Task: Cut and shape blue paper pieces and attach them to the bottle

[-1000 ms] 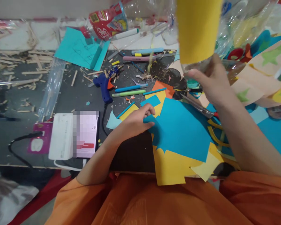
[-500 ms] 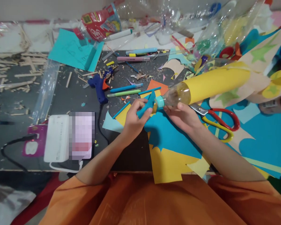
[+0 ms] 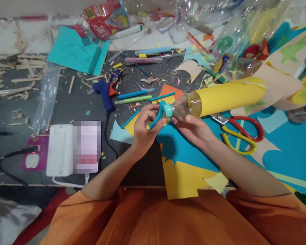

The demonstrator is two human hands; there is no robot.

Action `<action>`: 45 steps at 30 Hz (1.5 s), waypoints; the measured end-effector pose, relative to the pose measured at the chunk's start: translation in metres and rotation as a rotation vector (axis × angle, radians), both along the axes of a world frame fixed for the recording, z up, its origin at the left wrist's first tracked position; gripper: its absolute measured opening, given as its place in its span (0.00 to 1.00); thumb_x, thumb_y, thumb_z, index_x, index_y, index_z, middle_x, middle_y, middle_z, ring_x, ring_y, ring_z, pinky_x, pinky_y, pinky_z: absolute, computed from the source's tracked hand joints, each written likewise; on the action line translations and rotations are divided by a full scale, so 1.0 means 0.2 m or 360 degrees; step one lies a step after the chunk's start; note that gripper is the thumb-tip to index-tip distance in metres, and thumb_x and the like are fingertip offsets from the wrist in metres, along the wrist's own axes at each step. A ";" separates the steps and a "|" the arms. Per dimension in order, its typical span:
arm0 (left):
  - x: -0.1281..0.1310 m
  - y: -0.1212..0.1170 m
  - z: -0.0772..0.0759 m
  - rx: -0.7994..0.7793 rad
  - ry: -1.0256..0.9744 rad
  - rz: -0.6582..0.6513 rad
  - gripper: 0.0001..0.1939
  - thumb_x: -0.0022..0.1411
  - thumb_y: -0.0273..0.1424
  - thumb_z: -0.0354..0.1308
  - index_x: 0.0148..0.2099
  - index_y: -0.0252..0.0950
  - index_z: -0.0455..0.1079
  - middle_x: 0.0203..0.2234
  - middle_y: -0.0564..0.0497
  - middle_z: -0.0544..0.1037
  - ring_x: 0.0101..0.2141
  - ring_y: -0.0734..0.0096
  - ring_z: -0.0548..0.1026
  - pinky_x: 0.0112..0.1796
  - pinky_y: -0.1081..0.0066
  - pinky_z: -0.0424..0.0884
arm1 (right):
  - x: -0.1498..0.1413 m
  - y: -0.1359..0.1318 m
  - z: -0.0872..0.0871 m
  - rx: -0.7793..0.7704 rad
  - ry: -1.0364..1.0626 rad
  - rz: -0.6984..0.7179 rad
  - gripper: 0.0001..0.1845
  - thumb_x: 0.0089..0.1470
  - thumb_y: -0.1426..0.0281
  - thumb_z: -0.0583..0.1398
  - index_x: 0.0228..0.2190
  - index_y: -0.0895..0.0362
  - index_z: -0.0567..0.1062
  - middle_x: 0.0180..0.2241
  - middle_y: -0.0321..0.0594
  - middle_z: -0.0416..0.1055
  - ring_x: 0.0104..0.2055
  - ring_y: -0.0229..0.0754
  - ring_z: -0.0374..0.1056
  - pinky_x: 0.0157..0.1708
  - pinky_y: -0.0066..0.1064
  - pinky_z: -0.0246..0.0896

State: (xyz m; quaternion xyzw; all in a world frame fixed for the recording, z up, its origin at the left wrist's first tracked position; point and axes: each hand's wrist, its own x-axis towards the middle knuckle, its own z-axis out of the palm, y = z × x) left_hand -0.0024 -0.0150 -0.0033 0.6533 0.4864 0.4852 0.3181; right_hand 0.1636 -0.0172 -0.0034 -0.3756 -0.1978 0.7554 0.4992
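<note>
My left hand (image 3: 148,131) pinches a curved piece of blue paper (image 3: 158,117) between thumb and fingers. The paper stands close to the turquoise cap (image 3: 167,110) of a clear plastic bottle (image 3: 187,104); I cannot tell whether they touch. A yellow paper sleeve (image 3: 226,95) wraps the bottle's body, which lies tilted up to the right. My right hand (image 3: 193,127) holds the bottle from below near its neck, thumb on the near side. Blue card (image 3: 191,146) and yellow card (image 3: 186,180) lie under the hands. Scissors (image 3: 241,132) with red and yellow handles rest right of my right hand.
A blue glue gun (image 3: 105,93) with a cord lies to the left, beside blue and green markers (image 3: 135,99). A phone (image 3: 88,146) and a white power bank (image 3: 60,149) sit at front left. Plastic bottles (image 3: 104,20) and wood sticks line the back.
The bottle and my right hand have shifted slightly left, bringing the cap nearer the blue paper. The paper now looks more curved in my left hand. The whole view has moved a little.
</note>
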 end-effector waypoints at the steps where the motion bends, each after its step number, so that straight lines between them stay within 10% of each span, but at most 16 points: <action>1: 0.00 0.00 0.00 0.0012 -0.0010 -0.0049 0.17 0.62 0.42 0.58 0.29 0.40 0.57 0.41 0.48 0.76 0.44 0.65 0.75 0.44 0.62 0.73 | 0.00 0.00 0.00 -0.0003 0.0005 -0.0005 0.13 0.33 0.64 0.71 0.16 0.49 0.71 0.28 0.29 0.76 0.48 0.44 0.69 0.57 0.43 0.61; 8: -0.02 -0.01 -0.02 -0.0086 -0.0250 -0.0247 0.23 0.68 0.49 0.42 0.33 0.40 0.68 0.47 0.46 0.75 0.50 0.61 0.73 0.50 0.57 0.71 | 0.01 0.01 0.01 -0.0031 0.0014 0.0009 0.13 0.31 0.64 0.72 0.16 0.49 0.72 0.27 0.28 0.76 0.47 0.44 0.70 0.55 0.41 0.63; 13: -0.01 0.01 -0.04 -0.0247 -0.0442 -0.0035 0.12 0.56 0.40 0.64 0.37 0.40 0.69 0.37 0.51 0.77 0.41 0.68 0.77 0.43 0.67 0.75 | 0.01 0.00 0.01 -0.0055 0.0019 0.0070 0.13 0.31 0.65 0.71 0.24 0.48 0.76 0.29 0.29 0.78 0.46 0.45 0.71 0.55 0.43 0.63; 24: -0.01 0.00 -0.05 -0.0358 -0.0368 -0.0156 0.20 0.56 0.43 0.63 0.48 0.41 0.70 0.47 0.48 0.77 0.47 0.64 0.77 0.48 0.66 0.75 | 0.00 0.00 0.01 0.0028 0.0007 0.0119 0.22 0.32 0.65 0.71 0.36 0.48 0.78 0.42 0.32 0.78 0.54 0.49 0.68 0.59 0.46 0.59; 45: -0.06 0.02 -0.05 0.0359 0.0012 -0.0210 0.18 0.58 0.36 0.64 0.50 0.42 0.69 0.46 0.48 0.79 0.48 0.62 0.77 0.50 0.62 0.72 | 0.00 -0.01 0.03 0.0057 0.0092 0.0210 0.21 0.32 0.68 0.71 0.35 0.46 0.79 0.38 0.30 0.80 0.44 0.43 0.73 0.55 0.40 0.65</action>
